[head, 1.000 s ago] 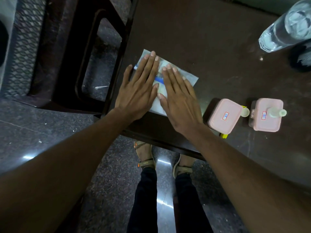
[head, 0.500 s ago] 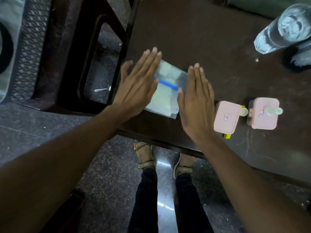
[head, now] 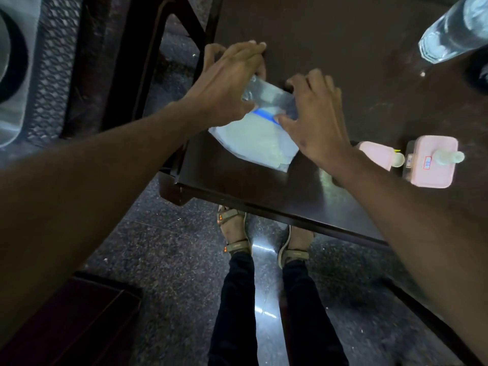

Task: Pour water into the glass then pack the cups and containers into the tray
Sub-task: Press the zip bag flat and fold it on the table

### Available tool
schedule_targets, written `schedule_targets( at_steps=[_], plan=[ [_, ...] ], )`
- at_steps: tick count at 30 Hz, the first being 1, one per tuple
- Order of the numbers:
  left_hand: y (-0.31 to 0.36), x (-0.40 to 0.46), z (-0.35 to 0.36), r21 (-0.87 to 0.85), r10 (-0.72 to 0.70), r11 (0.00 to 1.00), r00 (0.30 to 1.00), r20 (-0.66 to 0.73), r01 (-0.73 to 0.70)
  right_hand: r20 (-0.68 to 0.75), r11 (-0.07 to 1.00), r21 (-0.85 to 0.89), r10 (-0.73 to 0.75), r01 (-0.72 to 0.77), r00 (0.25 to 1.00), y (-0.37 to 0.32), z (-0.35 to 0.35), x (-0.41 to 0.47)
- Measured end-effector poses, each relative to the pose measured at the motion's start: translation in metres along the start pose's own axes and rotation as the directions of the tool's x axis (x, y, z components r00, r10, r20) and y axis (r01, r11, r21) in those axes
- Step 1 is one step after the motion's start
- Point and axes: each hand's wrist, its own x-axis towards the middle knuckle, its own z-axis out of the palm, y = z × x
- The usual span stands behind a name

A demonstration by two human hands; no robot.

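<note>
A clear plastic pouch (head: 257,140) with a blue strip lies near the left front corner of the dark table (head: 343,48). My left hand (head: 227,83) grips its far left end, and my right hand (head: 314,120) pinches its far right end, lifting that top edge. Two pink lidded containers stand to the right: one (head: 373,154) partly hidden behind my right wrist, the other (head: 433,162) with a small clear bottle (head: 449,157) lying across its lid. A clear water bottle (head: 454,27) lies at the far right corner.
A dark wooden chair (head: 126,62) stands left of the table, beside a metal mesh surface (head: 52,70). The table's front edge (head: 290,215) runs diagonally above my sandalled feet (head: 235,233). A dark object (head: 478,72) sits below the water bottle.
Both hands went from lying flat on the pouch, to lifted apart, to now gripping its far edge and raising it. The camera has moved closer to the table.
</note>
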Motion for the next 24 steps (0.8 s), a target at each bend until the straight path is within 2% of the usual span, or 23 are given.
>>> schedule_targets(
  at_steps=[7, 11, 15, 18, 21, 24],
  plan=[
    [0.012, -0.022, 0.003, 0.103, 0.083, 0.992, 0.99, -0.111, -0.072, -0.011, 0.992, -0.09, -0.089, 0.087, 0.996, -0.01, -0.006, 0.003],
    [0.016, -0.043, 0.015, 0.092, 0.063, 0.994, 0.991, -0.12, -0.053, -0.03, 0.978, -0.146, -0.154, 0.149, 0.988, -0.017, -0.003, -0.007],
    [0.02, -0.06, 0.029, 0.121, 0.05, 0.992, 0.995, -0.086, -0.039, -0.056, 0.98, -0.157, -0.136, 0.126, 0.989, -0.026, 0.004, -0.028],
    [0.026, -0.068, 0.04, 0.238, 0.081, 0.97, 0.992, -0.097, -0.056, -0.067, 0.98, -0.162, -0.123, 0.111, 0.99, -0.031, 0.012, -0.048],
    [0.032, -0.076, 0.055, 0.334, 0.094, 0.942, 0.981, -0.17, -0.033, -0.075, 0.985, -0.142, -0.105, 0.093, 0.992, -0.033, 0.022, -0.066],
    [0.035, -0.083, 0.063, 0.322, 0.075, 0.947, 0.97, -0.231, 0.003, -0.089, 0.991, -0.111, -0.082, 0.072, 0.993, -0.034, 0.032, -0.078]
  ],
)
